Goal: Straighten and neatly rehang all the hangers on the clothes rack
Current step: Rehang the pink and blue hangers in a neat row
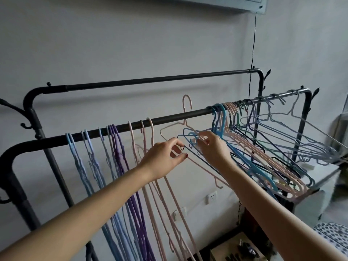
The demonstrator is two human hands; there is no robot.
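Pink hanger (185,127) lifted off front rail (169,116), hook at 12 o'clock; L hand (162,157) & R hand (212,147) pinch its wire, prob. untangling from blue hangers (218,119) at 3.

Two bare forearms, no sleeves in view; no rings, watch or bracelets on either wrist; dark red polish on the thumbnail of the left hand (163,157); right hand (214,147) ungloved too.

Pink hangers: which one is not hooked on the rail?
The pink hanger held by both hands: its hook stands free above the front rail; the other pink ones hang from the rail.
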